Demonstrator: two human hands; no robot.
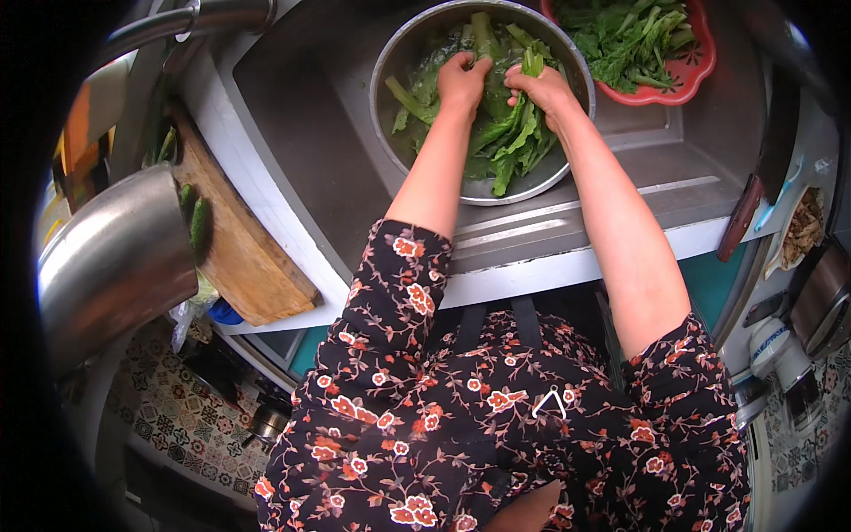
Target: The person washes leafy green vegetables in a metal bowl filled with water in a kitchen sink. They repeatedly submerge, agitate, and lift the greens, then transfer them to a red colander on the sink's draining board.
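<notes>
A round metal basin (379, 97) of water stands in the sink, with leafy greens (510, 146) in it. My right hand (542, 87) is closed round the stems of a bunch, whose leaves hang down toward the water. Over the left part of the basin, my left hand (464, 84) has its fingers curled and pressed against greens; a thick pale stalk (481, 35) rises just beyond it. Its fingertips are partly hidden, so what exactly they pinch is hard to see. Beyond the basin to the right, a red plastic basket (696, 75) holds more leafy greens (625, 44).
On the left counter lie a wooden cutting board (244, 257) and cucumbers (200, 226). A large metal cylinder (124, 266) looms close at the left. A knife with a brown handle (741, 217) rests at the sink's right edge, near a plate of brownish food (802, 226).
</notes>
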